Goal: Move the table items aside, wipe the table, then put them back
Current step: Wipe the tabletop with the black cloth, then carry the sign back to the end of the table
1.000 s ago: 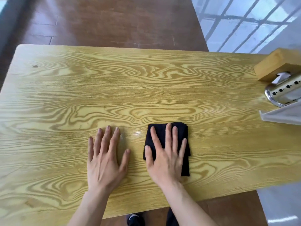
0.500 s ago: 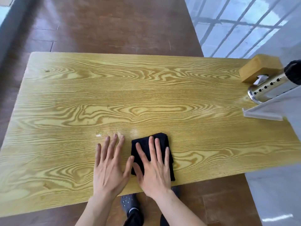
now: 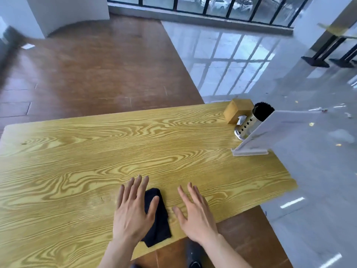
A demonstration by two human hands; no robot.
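Note:
A folded black cloth (image 3: 158,222) lies near the front edge of the yellow wood-grain table (image 3: 92,161). My left hand (image 3: 133,211) rests flat with fingers spread, its thumb and palm edge over the cloth's left side. To the right of the cloth, my right hand (image 3: 195,213) lies flat on the bare wood, fingers apart, not touching the cloth. At the far right corner stand a wooden tissue box (image 3: 238,111), a perforated metal holder (image 3: 245,126) with black sticks (image 3: 263,111) in it, and a white sign stand (image 3: 270,132).
The table's right edge runs close behind the sign stand, with glossy grey floor (image 3: 309,180) beyond. Brown wooden floor (image 3: 96,74) lies past the far edge. Another table's black legs (image 3: 324,55) stand at the upper right. My shoes (image 3: 194,254) show below the front edge.
My right hand has come off the cloth and moved right onto the bare wood. My left hand now overlaps the cloth. The view has tilted up and turned.

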